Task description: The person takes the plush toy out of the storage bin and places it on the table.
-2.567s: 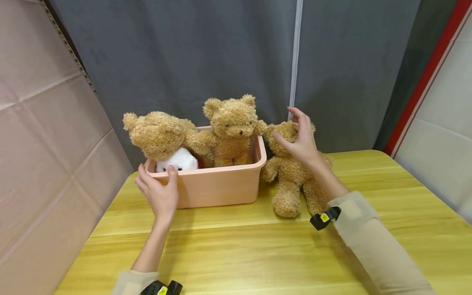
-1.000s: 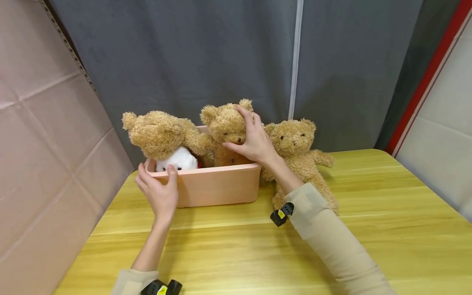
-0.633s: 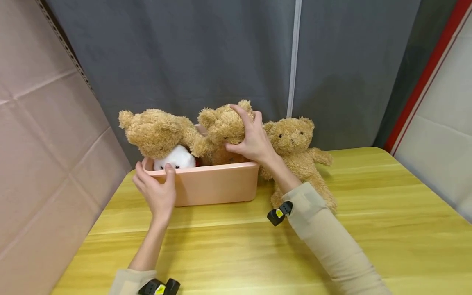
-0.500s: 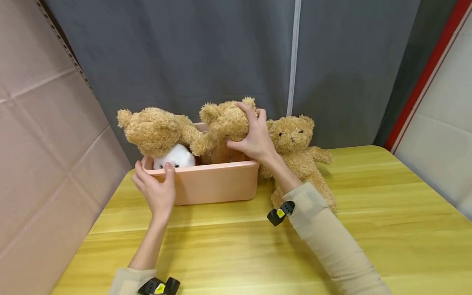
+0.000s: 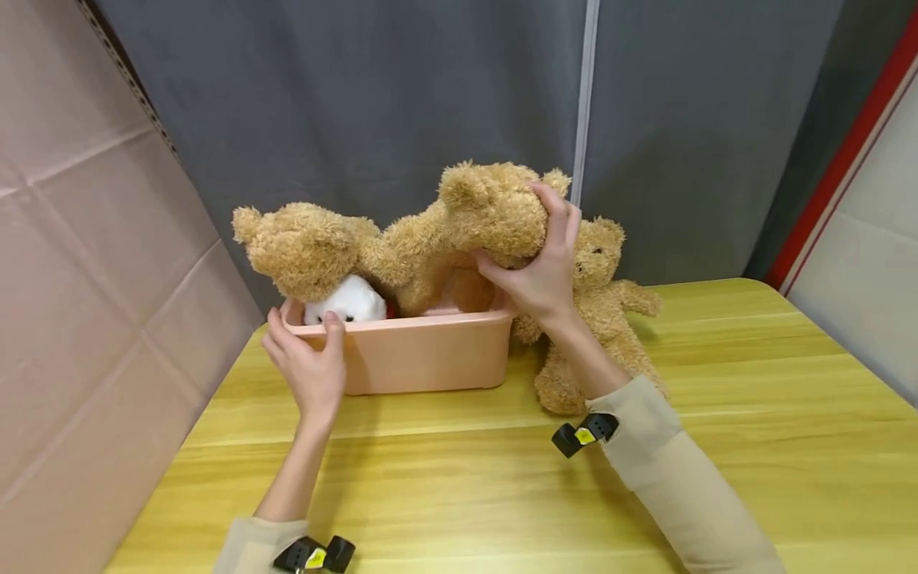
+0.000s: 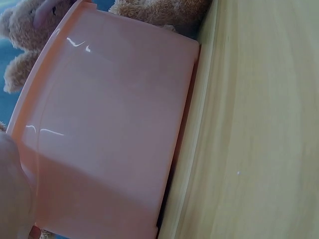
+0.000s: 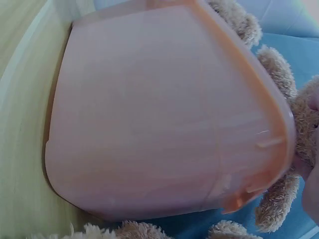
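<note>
My right hand (image 5: 541,271) grips a curly tan teddy bear (image 5: 495,207) by the head, with fingers over the top and thumb under the muzzle. This bear leans over the right end of a pink plastic bin (image 5: 423,355), its face turned down, one arm stretched left and its lower body inside the bin. At the bin's front left corner, my left hand (image 5: 311,375) holds the rim, thumb in front. A second tan bear (image 5: 301,247) slumps in the left end, above a white plush toy (image 5: 362,299). In the right wrist view, the right hand (image 7: 311,184) shows at the edge.
A third tan teddy bear (image 5: 617,319) sits on the table right of the bin, partly behind my right forearm. The wood-grain table (image 5: 445,478) stretches toward me. A grey curtain (image 5: 358,96) hangs close behind the bin, and a pale panelled wall (image 5: 93,319) stands at left.
My right hand went from the outer bear to the middle one, took hold of its head, and has pulled it up and right, tipping its face down. My left hand has kept to the rim.
</note>
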A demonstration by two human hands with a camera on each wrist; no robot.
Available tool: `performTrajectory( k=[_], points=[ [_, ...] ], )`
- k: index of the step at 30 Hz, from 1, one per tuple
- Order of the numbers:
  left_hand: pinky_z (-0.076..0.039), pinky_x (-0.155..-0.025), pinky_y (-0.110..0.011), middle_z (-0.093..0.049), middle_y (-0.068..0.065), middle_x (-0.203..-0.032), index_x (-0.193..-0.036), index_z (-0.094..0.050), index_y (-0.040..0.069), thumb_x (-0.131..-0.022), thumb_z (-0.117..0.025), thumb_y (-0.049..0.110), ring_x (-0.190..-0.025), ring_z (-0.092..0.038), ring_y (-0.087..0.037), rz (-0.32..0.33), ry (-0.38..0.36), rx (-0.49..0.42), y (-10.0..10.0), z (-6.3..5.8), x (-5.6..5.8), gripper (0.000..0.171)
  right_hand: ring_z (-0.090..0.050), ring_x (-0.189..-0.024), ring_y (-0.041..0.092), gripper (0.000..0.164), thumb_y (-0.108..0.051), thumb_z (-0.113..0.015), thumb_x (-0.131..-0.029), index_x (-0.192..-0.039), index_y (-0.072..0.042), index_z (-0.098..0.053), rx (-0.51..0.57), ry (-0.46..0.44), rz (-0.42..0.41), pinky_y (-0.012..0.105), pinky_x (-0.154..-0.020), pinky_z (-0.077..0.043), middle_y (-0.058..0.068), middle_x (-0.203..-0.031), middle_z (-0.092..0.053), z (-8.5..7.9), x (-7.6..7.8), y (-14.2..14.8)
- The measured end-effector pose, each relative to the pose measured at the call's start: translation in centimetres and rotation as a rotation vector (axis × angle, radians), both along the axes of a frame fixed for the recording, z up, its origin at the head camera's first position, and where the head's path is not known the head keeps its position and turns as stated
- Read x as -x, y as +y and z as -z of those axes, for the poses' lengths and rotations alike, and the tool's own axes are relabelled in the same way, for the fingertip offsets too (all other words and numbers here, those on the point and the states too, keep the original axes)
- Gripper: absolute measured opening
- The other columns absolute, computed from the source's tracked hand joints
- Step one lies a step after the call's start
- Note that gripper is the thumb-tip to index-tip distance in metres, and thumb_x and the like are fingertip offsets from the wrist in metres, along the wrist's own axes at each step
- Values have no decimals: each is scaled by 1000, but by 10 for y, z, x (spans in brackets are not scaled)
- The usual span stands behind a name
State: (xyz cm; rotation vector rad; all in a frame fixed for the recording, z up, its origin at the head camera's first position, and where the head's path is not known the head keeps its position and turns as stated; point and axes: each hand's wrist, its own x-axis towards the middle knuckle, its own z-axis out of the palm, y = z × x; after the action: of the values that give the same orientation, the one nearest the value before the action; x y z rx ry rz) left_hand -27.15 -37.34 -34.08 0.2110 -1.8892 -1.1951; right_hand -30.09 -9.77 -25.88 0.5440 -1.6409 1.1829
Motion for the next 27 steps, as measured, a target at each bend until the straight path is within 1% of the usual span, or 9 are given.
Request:
performTrajectory(
  k=[4, 7, 9, 11, 14, 18, 21, 23, 27],
  points=[
    [-24, -100, -40, -30, -14, -132, -143, -22, 9, -81, -59, 43, -120, -29, -24, -5, 3, 4, 0, -1, 0, 80, -36, -114, 15, 82, -9, -84, -56, -125, -6, -39, 38, 138, 0, 36, -97, -32, 12, -123, -39, -13, -22, 4],
    [-25, -100, -41, -29, -15, -132, -143, -22, 8, -80, -59, 44, -120, -29, -25, -9, -8, 0, 0, -2, -1, 82, -37, -113, 15, 80, -13, -83, -56, -122, -1, -40, 64, 212, 32, 36, -98, -30, 15, -122, -43, -19, -29, 9],
    [-24, -101, -41, -29, -16, -132, -143, -21, 8, -80, -59, 44, -121, -29, -25, -7, -16, -7, 1, -1, -2, 82, -39, -113, 17, 78, -16, -82, -56, -120, 4, -41, 92, 248, 48, 37, -98, -30, 15, -122, -44, -21, -32, 13],
    [-24, -101, -41, -28, -15, -133, -143, -21, 8, -80, -59, 44, -121, -28, -25, -4, -18, -11, 1, -1, -2, 82, -41, -113, 20, 76, -18, -80, -57, -119, 7, -42, 140, 276, 43, 38, -98, -30, 12, -122, -45, -24, -35, 18],
    [-24, -101, -40, -29, -15, -133, -143, -21, 8, -81, -59, 43, -121, -29, -25, 0, -14, -16, 2, -1, -3, 81, -43, -112, 25, 77, -18, -79, -58, -119, 9, -40, 237, 325, -4, 40, -98, -30, 11, -122, -46, -29, -38, 26],
    [-24, -100, -39, -29, -13, -133, -143, -21, 9, -81, -59, 43, -121, -29, -23, 6, -5, -5, 2, -2, -2, 80, -44, -109, 32, 79, -17, -78, -55, -117, 9, -37, 380, 403, -76, 42, -97, -31, 16, -119, -46, -38, -43, 36],
    [-24, -100, -38, -29, -12, -134, -143, -22, 9, -81, -59, 42, -121, -28, -23, 9, 6, -1, 2, -2, -2, 79, -43, -108, 33, 82, -16, -77, -52, -117, 10, -34, 455, 440, -115, 42, -95, -32, 19, -117, -45, -45, -46, 41],
    [-24, -101, -38, -29, -12, -134, -143, -22, 8, -81, -59, 42, -122, -28, -22, 8, 10, -1, 2, -3, -2, 79, -43, -107, 34, 83, -16, -76, -51, -117, 12, -32, 472, 468, -115, 43, -95, -33, 20, -117, -45, -50, -48, 46],
    [-24, -101, -38, -29, -11, -134, -143, -22, 9, -81, -59, 42, -122, -28, -22, 4, 7, 0, 2, -3, -3, 79, -43, -106, 33, 88, -20, -77, -49, -115, 15, -31, 478, 513, -57, 42, -95, -33, 21, -116, -43, -56, -53, 59]
  ],
)
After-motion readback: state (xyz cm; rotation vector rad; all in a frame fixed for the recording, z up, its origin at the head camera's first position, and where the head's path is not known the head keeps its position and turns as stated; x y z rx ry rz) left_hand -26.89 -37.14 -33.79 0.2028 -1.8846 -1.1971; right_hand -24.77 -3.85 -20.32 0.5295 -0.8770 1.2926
